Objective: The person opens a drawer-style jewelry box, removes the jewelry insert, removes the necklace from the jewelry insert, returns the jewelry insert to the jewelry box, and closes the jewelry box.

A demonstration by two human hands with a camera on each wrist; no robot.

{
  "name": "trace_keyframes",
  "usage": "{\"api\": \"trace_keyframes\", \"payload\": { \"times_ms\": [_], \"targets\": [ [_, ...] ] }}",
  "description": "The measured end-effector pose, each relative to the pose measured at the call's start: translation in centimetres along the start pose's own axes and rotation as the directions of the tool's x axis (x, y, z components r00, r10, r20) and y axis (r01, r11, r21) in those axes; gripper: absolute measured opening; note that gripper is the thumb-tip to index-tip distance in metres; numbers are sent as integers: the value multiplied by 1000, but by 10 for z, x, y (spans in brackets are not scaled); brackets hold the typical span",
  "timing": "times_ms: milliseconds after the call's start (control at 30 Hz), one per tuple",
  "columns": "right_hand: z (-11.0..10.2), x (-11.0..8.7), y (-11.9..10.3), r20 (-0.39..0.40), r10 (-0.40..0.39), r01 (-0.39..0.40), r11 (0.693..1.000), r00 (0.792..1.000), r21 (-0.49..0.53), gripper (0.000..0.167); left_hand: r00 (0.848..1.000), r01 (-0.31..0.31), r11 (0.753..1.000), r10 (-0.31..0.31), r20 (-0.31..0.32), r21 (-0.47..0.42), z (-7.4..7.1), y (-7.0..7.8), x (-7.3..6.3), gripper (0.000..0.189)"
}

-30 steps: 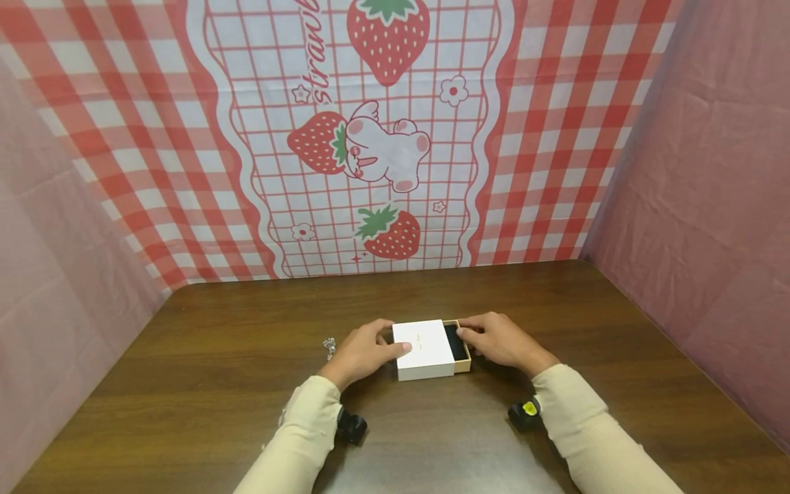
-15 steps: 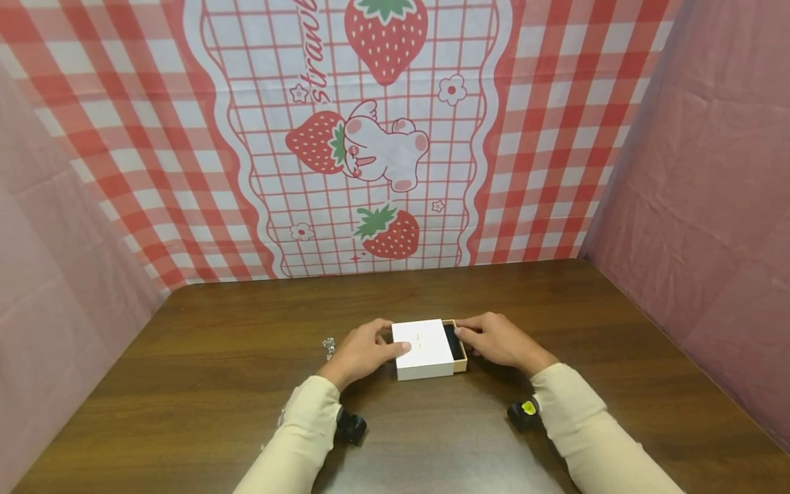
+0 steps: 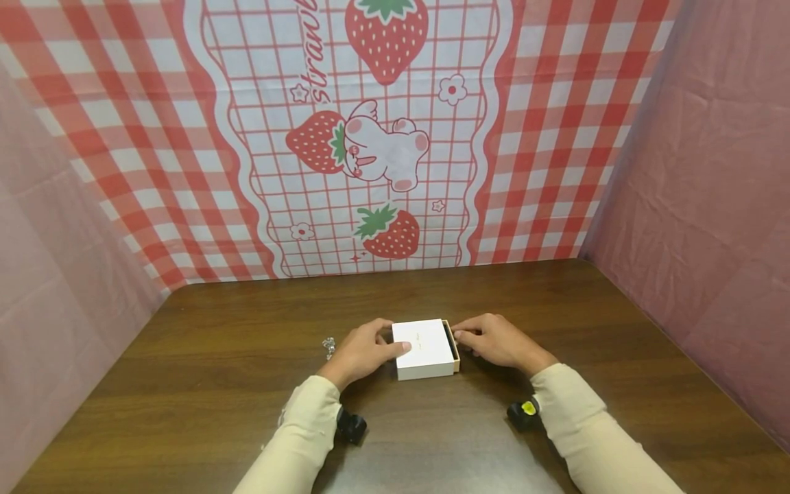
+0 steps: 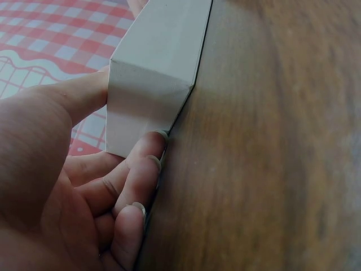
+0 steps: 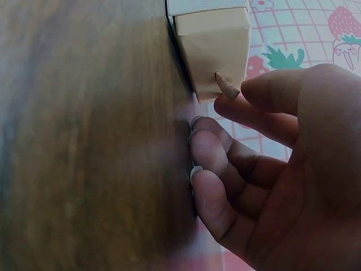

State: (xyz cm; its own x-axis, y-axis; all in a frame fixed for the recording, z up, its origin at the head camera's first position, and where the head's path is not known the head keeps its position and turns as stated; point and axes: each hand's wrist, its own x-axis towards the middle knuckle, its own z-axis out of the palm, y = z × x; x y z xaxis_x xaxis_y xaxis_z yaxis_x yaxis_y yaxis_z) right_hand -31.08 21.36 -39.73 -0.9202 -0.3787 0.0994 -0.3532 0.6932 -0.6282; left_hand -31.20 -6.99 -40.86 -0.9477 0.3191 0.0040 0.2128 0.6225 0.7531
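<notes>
A white drawer-style gift box [image 3: 427,350] with small gold lettering lies flat on the table. My left hand [image 3: 364,351] holds its outer sleeve, thumb on the top and the other fingers around the left end. A narrow strip of the tan inner drawer [image 3: 457,365], lined in black, sticks out on the right. In the right wrist view a short ribbon pull tab [image 5: 228,88] comes out of the drawer's end. My right hand [image 3: 500,339] has its index fingertip against that end, with the thumb close by the tab and the remaining fingers loosely bent at the tabletop.
Left of my left hand, a small shiny silver piece of jewellery [image 3: 330,346] lies on the brown wooden table [image 3: 247,384]. A strawberry-print checked cloth [image 3: 543,137] hangs behind the table, with pink cloth [image 3: 703,206] along both sides.
My right hand has moved left, and the tan drawer has slid further into the white sleeve, so less black lining shows. My left hand and the sleeve have stayed put.
</notes>
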Motion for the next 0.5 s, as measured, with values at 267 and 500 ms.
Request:
{"api": "trace_keyframes", "payload": {
  "times_ms": [267, 500],
  "targets": [
    [0, 0, 1, 1, -26, 26, 1000, 1000, -15, 26, 1000, 1, 1000, -1, 1, -13, 0, 1, 0, 72],
    [0, 0, 0, 11, -17, 17, 1000, 1000, -24, 26, 1000, 5, 1000, -5, 1, -8, 0, 1, -1, 71]
  ]
}}
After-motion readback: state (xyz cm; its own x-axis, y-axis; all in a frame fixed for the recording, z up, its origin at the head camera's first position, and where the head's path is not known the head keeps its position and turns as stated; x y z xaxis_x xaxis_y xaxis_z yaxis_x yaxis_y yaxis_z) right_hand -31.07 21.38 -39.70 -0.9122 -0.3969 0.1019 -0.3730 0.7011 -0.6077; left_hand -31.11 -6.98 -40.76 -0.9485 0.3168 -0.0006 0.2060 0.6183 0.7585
